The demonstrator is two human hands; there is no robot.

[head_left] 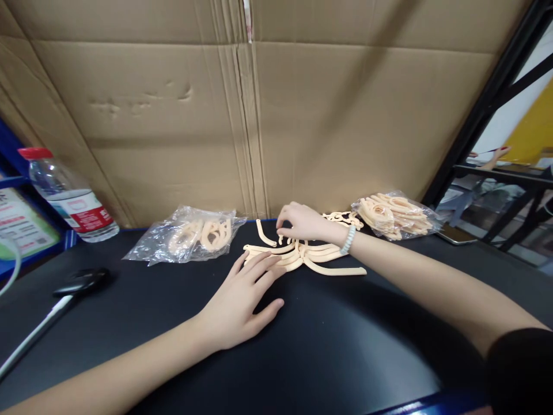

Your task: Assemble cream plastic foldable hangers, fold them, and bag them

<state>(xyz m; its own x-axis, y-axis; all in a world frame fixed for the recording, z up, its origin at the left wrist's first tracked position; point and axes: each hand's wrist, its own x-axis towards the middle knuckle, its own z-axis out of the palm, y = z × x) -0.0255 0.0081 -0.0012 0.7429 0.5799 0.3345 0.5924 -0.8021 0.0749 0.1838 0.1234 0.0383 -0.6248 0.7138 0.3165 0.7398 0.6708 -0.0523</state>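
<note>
A loose pile of curved peach plastic strips lies on the black table. My left hand rests flat and open on the table, its fingertips touching the near left edge of the pile. My right hand hovers over the far side of the pile with the fingers curled down in a pinch on a small peach piece. A pale bead bracelet is on my right wrist. One strip lies apart, just left of my right hand.
A clear bag of peach parts lies at left, a fuller bag at right, with small loose parts beside it. A water bottle lies at far left. A black tool with a white cable sits near. A cardboard wall stands behind.
</note>
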